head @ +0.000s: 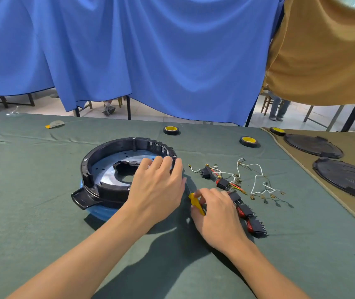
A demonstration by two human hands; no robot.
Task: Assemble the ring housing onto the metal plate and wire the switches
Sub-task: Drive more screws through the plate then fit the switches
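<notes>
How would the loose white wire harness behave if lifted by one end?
Probably floppy: the white wire harness lies in slack loops. Likely light, being thin strands. Its many spade terminals might snag the green cloth or nearby switches.

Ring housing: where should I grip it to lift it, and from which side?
Grip the flat tab jutting from the near-left rim of the ring housing, coming from the left: it sticks out clear. The left hand holds the right rim; the right hand holds a yellow tool.
</notes>
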